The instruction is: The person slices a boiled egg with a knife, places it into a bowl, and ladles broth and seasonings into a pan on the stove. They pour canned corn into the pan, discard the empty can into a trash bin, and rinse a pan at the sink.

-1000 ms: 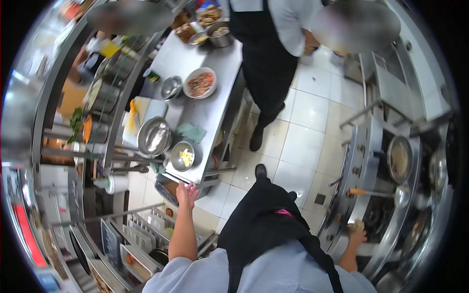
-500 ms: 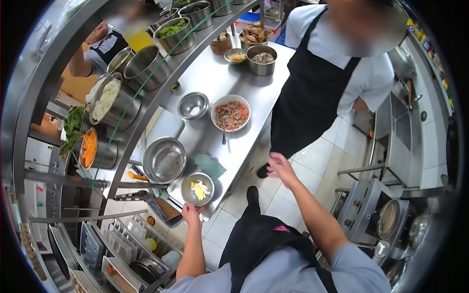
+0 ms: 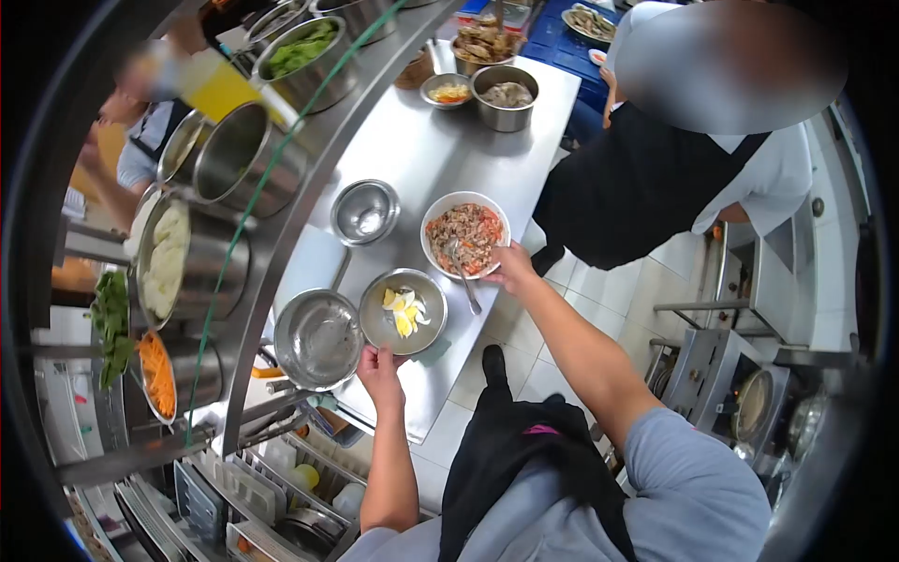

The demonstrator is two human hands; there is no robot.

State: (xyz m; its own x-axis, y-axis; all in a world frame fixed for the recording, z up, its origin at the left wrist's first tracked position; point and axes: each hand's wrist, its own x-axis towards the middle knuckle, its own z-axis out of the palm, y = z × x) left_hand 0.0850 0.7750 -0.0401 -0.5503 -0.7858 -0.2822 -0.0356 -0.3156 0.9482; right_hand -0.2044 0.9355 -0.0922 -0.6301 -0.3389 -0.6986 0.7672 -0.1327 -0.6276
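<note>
My left hand grips the near rim of a steel bowl with pieces of boiled egg in it. My right hand is closed on the right rim of a white bowl of chopped reddish mixture. A spoon leans out of that bowl toward me. Touching the egg bowl on its left is a wide, empty steel bowl. Smaller steel bowls sit farther back. Part of a green cloth shows beneath the egg bowl.
Across the steel table stands a co-worker in a black apron. A steel pot sits at the far end. The shelf at left bears pots of leaves and grated carrot. A stove with a pan is at right.
My right hand has come from the stove side to the white bowl and taken its rim. My left hand has taken the egg bowl, now farther up the table.
</note>
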